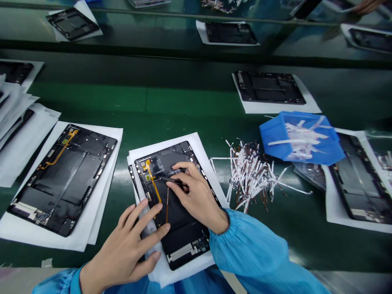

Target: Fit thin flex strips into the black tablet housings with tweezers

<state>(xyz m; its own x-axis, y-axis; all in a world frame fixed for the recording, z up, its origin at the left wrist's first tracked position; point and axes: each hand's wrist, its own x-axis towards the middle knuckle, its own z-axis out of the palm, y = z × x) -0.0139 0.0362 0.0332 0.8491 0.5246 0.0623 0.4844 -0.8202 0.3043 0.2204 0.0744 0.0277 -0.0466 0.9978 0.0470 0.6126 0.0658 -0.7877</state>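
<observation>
Your right hand [197, 198] pinches black tweezers [173, 179], your left hand [125, 245] lies open; a slip can tear the orange flex cable [152, 183].

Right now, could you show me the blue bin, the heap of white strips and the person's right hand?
blue plastic bin [277, 136], head view, on its left outer wall
heap of white strips [251, 175], head view, on the middle of the heap
right hand [196, 196], head view, on the back of the hand

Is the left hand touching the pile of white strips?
Apart: the head view shows the left hand by the tablet housing, the pile of white strips beyond the right hand.
</observation>
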